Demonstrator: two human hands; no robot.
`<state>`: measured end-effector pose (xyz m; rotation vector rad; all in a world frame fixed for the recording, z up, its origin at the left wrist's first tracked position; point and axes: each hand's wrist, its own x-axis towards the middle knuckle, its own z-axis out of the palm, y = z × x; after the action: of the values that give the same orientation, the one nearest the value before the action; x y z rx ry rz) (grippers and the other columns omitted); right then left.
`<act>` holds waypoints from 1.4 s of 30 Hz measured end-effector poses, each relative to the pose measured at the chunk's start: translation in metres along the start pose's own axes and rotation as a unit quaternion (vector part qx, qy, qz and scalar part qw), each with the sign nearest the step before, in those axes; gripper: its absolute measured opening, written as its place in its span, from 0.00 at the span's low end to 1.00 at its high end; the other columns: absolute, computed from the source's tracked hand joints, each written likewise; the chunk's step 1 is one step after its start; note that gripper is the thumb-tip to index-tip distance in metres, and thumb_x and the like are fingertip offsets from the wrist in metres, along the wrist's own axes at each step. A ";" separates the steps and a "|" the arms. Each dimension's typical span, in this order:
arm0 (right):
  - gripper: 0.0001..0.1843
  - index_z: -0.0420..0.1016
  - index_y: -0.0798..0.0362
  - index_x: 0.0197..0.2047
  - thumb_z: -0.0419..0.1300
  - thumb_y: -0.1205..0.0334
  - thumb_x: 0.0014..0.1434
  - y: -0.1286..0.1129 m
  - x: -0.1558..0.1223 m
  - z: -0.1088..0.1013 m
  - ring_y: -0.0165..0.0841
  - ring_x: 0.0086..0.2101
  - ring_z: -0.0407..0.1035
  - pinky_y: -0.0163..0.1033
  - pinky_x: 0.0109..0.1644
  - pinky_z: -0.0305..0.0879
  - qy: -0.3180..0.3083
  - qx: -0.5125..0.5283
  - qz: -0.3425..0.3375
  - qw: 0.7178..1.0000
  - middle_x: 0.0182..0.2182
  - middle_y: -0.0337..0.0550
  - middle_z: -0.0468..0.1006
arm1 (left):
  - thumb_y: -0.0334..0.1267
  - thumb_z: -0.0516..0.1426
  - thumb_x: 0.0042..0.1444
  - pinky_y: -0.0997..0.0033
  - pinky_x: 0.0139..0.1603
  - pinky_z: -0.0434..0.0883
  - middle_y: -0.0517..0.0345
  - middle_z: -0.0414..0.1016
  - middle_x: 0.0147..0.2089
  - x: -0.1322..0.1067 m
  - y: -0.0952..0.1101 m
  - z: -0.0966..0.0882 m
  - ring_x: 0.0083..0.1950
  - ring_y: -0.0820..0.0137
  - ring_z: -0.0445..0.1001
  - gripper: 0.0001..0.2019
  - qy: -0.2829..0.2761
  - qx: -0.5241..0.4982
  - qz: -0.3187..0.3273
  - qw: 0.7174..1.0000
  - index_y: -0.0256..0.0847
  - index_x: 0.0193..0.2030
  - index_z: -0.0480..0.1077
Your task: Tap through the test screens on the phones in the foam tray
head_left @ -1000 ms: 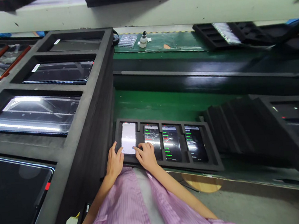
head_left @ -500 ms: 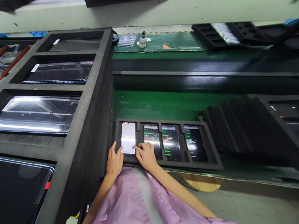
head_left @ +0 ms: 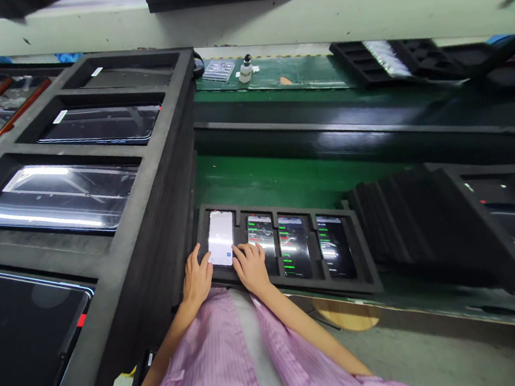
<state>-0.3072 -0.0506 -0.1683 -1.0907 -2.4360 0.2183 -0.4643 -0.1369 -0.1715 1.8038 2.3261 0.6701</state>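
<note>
A smartphone with a lit white screen (head_left: 221, 234) lies in the leftmost slot of a black foam tray (head_left: 364, 255). My left hand (head_left: 197, 275) rests at the tray's left side, fingers apart, its thumb by the phone's lower left corner. At the phone's lower right edge is my right hand (head_left: 252, 269), fingers spread and thumb beside the screen. Neither hand lifts the phone. Right of it in the same tray lie a phone (head_left: 261, 233), another phone (head_left: 294, 244) and a third phone (head_left: 335, 246), all with dark screens and green text lines.
At left rises a tall stack of foam trays (head_left: 145, 187), phones in its top slots. More black trays (head_left: 396, 227) stand at right. Behind runs a dark conveyor channel (head_left: 278, 132), with a small bottle (head_left: 246, 70) beyond it. A white shelf beam (head_left: 289, 22) crosses overhead.
My right hand has shifted slightly up; its thumb and index finger have moved a little along the phone's right edge. My left hand stays put, and the white screen looks the same.
</note>
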 end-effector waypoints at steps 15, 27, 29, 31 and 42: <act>0.19 0.76 0.50 0.41 0.44 0.64 0.62 -0.001 -0.001 -0.004 0.33 0.38 0.60 0.48 0.56 0.46 0.009 0.024 -0.020 0.999 0.34 0.44 0.68 | 0.35 0.45 0.61 0.52 0.54 0.66 0.45 0.57 0.61 0.000 -0.001 0.001 0.58 0.58 0.62 0.16 0.003 0.000 0.000 1.000 0.41 0.52 0.67; 0.20 0.77 0.52 0.33 0.44 0.66 0.62 0.000 -0.002 -0.003 0.31 0.33 0.58 0.45 0.54 0.48 0.053 0.044 -0.039 0.997 0.29 0.41 0.66 | 0.34 0.44 0.61 0.52 0.55 0.65 0.42 0.56 0.62 0.000 0.001 -0.003 0.59 0.57 0.61 0.17 -0.015 0.022 0.008 1.000 0.38 0.53 0.67; 0.19 0.77 0.53 0.34 0.43 0.66 0.62 0.000 -0.002 -0.003 0.30 0.33 0.58 0.44 0.53 0.48 0.055 0.043 -0.037 0.997 0.29 0.41 0.67 | 0.34 0.44 0.61 0.52 0.54 0.65 0.42 0.56 0.62 0.000 0.001 -0.003 0.59 0.57 0.61 0.17 -0.015 0.023 0.011 1.000 0.38 0.53 0.67; 0.19 0.77 0.53 0.35 0.43 0.66 0.62 0.000 -0.002 -0.003 0.31 0.33 0.59 0.44 0.54 0.48 0.050 0.039 -0.034 0.997 0.29 0.42 0.67 | 0.34 0.44 0.61 0.52 0.54 0.66 0.41 0.56 0.62 0.001 0.001 -0.003 0.58 0.57 0.61 0.17 -0.015 0.024 0.012 1.000 0.38 0.53 0.67; 0.19 0.76 0.50 0.41 0.43 0.64 0.62 0.000 -0.001 -0.005 0.31 0.35 0.59 0.44 0.54 0.47 0.034 0.028 -0.049 0.998 0.31 0.42 0.67 | 0.35 0.48 0.59 0.52 0.56 0.64 0.47 0.56 0.63 0.001 0.002 -0.004 0.59 0.58 0.59 0.17 -0.019 0.026 0.013 0.999 0.44 0.54 0.67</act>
<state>-0.3043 -0.0519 -0.1641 -0.9366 -2.4000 0.2134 -0.4635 -0.1368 -0.1672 1.8549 2.3193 0.5793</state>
